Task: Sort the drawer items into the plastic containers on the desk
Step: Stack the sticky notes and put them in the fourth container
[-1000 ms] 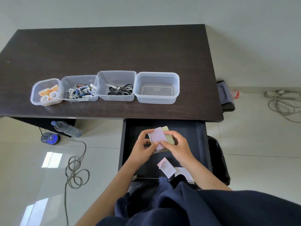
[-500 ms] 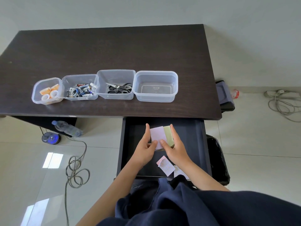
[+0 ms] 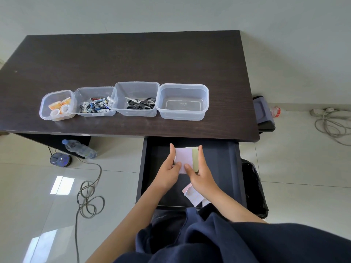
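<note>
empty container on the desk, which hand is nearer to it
Right. The right hand sits almost directly below the empty container; the left hand is farther to its left.

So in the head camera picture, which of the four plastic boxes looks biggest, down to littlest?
1. Empty box
2. Scissors box, only slightly smaller
3. Battery box
4. Tape box, smallest

All stand in one row, so nearness barely matters.
</note>
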